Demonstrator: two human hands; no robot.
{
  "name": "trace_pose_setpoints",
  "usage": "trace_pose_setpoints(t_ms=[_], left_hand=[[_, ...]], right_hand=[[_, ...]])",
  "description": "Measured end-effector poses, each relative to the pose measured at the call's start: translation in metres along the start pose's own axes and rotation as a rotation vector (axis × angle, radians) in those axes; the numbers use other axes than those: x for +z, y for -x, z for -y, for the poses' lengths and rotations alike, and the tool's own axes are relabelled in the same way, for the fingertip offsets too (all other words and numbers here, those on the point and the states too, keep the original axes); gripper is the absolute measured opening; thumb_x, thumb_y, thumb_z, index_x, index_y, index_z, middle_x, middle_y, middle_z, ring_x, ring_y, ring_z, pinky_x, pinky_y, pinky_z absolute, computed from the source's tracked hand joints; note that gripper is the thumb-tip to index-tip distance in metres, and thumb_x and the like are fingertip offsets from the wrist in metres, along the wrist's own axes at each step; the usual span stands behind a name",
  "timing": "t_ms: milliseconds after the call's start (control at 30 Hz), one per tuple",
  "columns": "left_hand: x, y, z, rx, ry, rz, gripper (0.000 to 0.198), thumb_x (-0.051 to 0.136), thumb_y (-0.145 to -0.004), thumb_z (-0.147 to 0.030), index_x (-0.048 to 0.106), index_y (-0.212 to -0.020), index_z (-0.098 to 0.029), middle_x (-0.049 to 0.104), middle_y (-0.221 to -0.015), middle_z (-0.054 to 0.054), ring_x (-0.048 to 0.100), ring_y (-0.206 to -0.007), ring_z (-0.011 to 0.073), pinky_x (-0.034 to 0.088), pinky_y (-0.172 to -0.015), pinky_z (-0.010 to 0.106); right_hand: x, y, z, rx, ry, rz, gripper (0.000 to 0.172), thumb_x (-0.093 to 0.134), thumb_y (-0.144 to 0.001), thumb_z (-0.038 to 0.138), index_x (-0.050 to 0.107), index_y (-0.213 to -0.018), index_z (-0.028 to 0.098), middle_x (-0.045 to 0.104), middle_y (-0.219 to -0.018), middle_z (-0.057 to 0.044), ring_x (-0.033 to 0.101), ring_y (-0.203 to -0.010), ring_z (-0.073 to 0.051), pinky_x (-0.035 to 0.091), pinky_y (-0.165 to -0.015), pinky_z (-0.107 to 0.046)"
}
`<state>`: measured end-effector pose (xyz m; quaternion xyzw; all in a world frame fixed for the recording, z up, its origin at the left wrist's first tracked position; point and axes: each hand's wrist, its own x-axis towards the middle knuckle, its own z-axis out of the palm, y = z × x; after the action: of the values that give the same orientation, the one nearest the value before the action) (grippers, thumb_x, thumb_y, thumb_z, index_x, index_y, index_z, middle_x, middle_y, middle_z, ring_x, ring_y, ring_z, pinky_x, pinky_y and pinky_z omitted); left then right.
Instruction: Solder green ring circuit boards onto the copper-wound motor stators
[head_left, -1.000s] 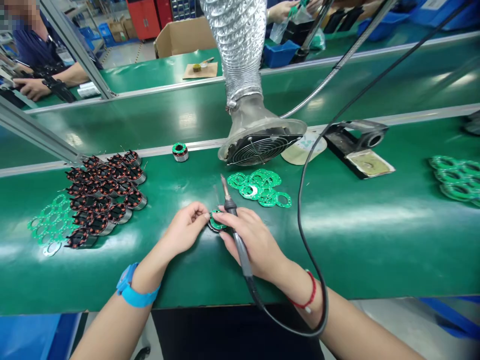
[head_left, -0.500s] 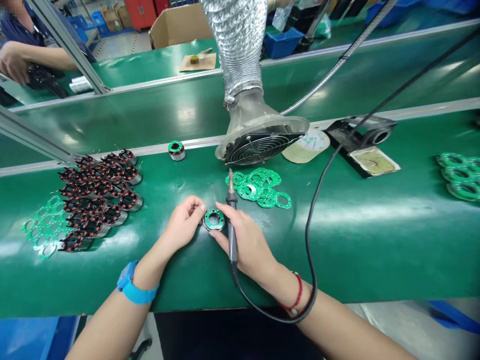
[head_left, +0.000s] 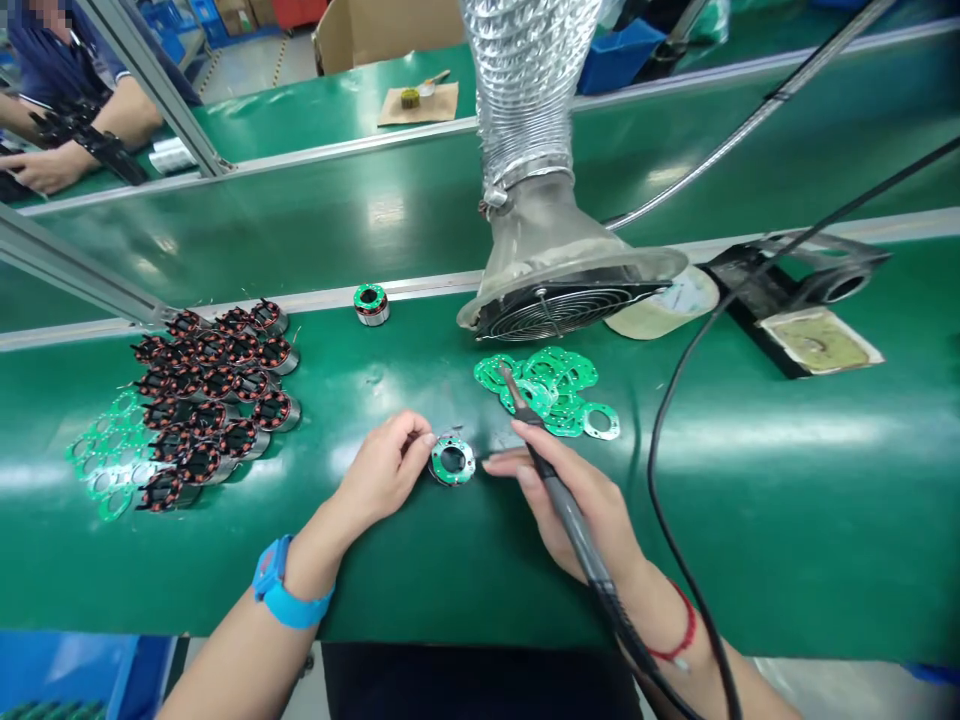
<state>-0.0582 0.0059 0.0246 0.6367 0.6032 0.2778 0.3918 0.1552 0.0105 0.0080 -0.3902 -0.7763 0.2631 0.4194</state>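
Observation:
My left hand (head_left: 390, 462) pinches the left edge of a motor stator (head_left: 453, 462) topped by a ring-shaped green circuit board. It stands upright on the green bench in front of me. My right hand (head_left: 574, 495) is to the right of the stator, apart from it, and grips a soldering iron (head_left: 559, 490). The iron's tip points up and left, over a pile of loose green ring boards (head_left: 562, 375). Another stator with a green board (head_left: 372, 304) stands alone near the back ledge. A blue wrist strap (head_left: 289, 585) is on my left wrist.
Rows of copper-wound stators (head_left: 217, 380) stand at left beside spread green boards (head_left: 112, 445). A fume extractor hood (head_left: 570, 290) hangs low over the bench. An iron stand with a sponge (head_left: 821, 340) and a tape roll (head_left: 667, 305) sit at the back right. The iron's black cable (head_left: 656, 480) loops at right.
My right hand has let go of the stator's right side and moved right, with the soldering iron now tilted across it. My left hand stays at the stator. The view has shifted.

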Motion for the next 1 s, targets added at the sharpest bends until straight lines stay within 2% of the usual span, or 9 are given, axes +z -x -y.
trace_pose_setpoints(t_ms=[100, 300, 467, 733, 867, 933, 1000], left_hand=[[0.0, -0.001, -0.001, -0.023, -0.001, -0.005, 0.014, 0.044, -0.088, -0.026, 0.046, -0.076, -0.019, 0.047, -0.067, -0.004, 0.042, -0.064, 0.0114, 0.032, -0.062, 0.024], [0.004, -0.004, -0.004, -0.135, 0.106, 0.011, 0.016, 0.043, -0.086, -0.027, 0.042, -0.072, -0.02, 0.041, -0.061, -0.006, 0.039, -0.058, 0.01, 0.03, -0.056, 0.023], [0.006, -0.005, -0.005, -0.189, 0.167, 0.002, 0.018, 0.043, -0.087, -0.029, 0.042, -0.071, -0.02, 0.038, -0.059, -0.007, 0.037, -0.056, 0.0092, 0.029, -0.055, 0.023], [0.008, -0.004, -0.006, -0.193, 0.159, -0.029, 0.019, 0.043, -0.087, -0.028, 0.043, -0.071, -0.019, 0.04, -0.061, -0.006, 0.038, -0.057, 0.0092, 0.03, -0.056, 0.023], [0.01, -0.003, -0.004, -0.199, 0.153, -0.05, 0.019, 0.043, -0.088, -0.028, 0.043, -0.071, -0.019, 0.04, -0.06, -0.007, 0.038, -0.057, 0.0093, 0.03, -0.057, 0.023], [0.011, -0.003, -0.004, -0.197, 0.15, -0.062, 0.018, 0.043, -0.087, -0.027, 0.043, -0.071, -0.02, 0.041, -0.06, -0.007, 0.039, -0.057, 0.0093, 0.031, -0.057, 0.023], [0.012, -0.002, -0.005, -0.2, 0.147, -0.072, 0.018, 0.044, -0.087, -0.027, 0.042, -0.071, -0.02, 0.041, -0.06, -0.007, 0.04, -0.057, 0.0094, 0.031, -0.056, 0.023]], right_hand=[[-0.005, 0.001, 0.0, -0.021, -0.04, -0.025, 0.04, 0.056, -0.089, 0.018, 0.052, -0.129, 0.024, 0.072, -0.079, -0.001, 0.068, -0.069, -0.017, 0.054, -0.068, -0.033], [-0.011, 0.012, 0.002, 0.075, -0.265, -0.206, 0.024, 0.053, -0.091, 0.032, 0.065, -0.109, 0.022, 0.07, -0.079, -0.004, 0.066, -0.061, -0.017, 0.053, -0.059, -0.032], [-0.011, 0.013, 0.005, 0.08, -0.218, -0.102, 0.019, 0.054, -0.09, 0.031, 0.066, -0.104, 0.023, 0.07, -0.074, -0.002, 0.065, -0.06, -0.017, 0.053, -0.059, -0.032], [-0.009, 0.013, 0.007, 0.105, -0.242, -0.116, 0.019, 0.055, -0.089, 0.03, 0.066, -0.103, 0.023, 0.07, -0.075, -0.001, 0.065, -0.058, -0.016, 0.054, -0.055, -0.03], [-0.009, 0.011, 0.009, 0.084, -0.228, -0.183, 0.018, 0.056, -0.089, 0.031, 0.065, -0.103, 0.024, 0.068, -0.072, -0.001, 0.064, -0.057, -0.016, 0.053, -0.054, -0.031], [-0.007, 0.009, 0.01, 0.067, -0.181, -0.21, 0.02, 0.057, -0.089, 0.029, 0.064, -0.107, 0.024, 0.068, -0.072, -0.002, 0.065, -0.06, -0.017, 0.054, -0.056, -0.032], [-0.003, 0.007, 0.01, 0.068, -0.134, -0.196, 0.027, 0.057, -0.089, 0.026, 0.059, -0.116, 0.023, 0.071, -0.081, -0.004, 0.068, -0.067, -0.019, 0.056, -0.062, -0.034]])
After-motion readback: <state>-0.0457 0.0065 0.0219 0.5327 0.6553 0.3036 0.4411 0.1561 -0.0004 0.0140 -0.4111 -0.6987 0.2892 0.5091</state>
